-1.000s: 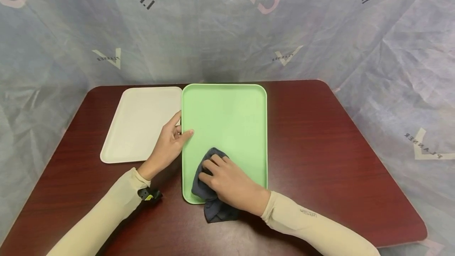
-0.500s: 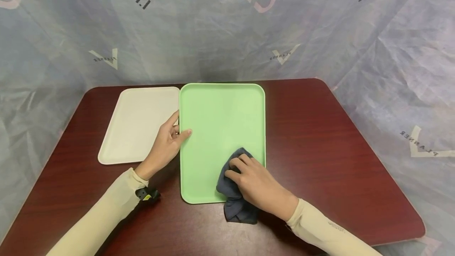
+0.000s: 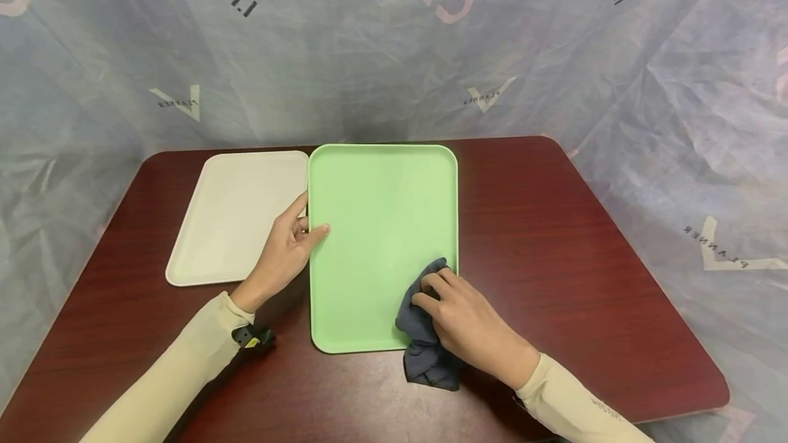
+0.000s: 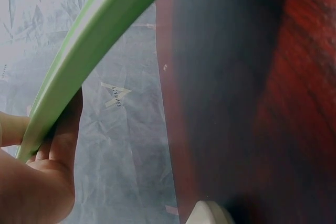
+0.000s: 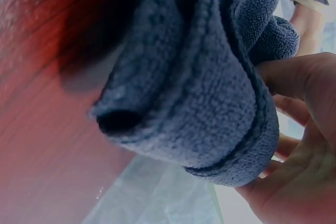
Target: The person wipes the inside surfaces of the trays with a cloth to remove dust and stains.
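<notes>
Dark red table with a wrinkly grey sheet hung behind it, and front and centre is the green tray, left side lifted off the tabletop, with a dark blue cloth bunched at its near right corner and drooping past the near edge. Left hand pinches the left rim, thumb on top and fingers underneath, right hand grips the cloth in bent fingers, and a white tray lies off to the left. For wiping like this, imo press right into the corner, tuck up that loose tail, and brace the rim against tipping.
</notes>
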The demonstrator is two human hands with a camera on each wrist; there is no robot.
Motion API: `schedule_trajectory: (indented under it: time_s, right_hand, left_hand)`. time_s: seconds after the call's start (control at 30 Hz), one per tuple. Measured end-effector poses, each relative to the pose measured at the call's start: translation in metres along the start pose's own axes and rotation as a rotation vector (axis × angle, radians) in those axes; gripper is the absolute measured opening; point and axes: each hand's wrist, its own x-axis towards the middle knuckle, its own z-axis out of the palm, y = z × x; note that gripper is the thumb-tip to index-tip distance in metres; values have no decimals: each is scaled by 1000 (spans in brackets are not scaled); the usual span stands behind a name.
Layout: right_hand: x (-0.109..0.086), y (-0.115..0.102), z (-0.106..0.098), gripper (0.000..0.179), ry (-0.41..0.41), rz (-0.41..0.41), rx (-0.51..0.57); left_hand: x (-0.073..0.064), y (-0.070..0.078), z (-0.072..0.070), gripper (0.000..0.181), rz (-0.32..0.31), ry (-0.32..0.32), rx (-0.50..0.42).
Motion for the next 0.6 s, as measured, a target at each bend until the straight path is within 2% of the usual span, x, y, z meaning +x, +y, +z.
schedule_trajectory:
  time_s: [0.6]
  right_hand:
    - [-8,-7,4,28,-80,-43,48]
  left_hand:
    - [-2,-3,-2,67,-2,3,-5]
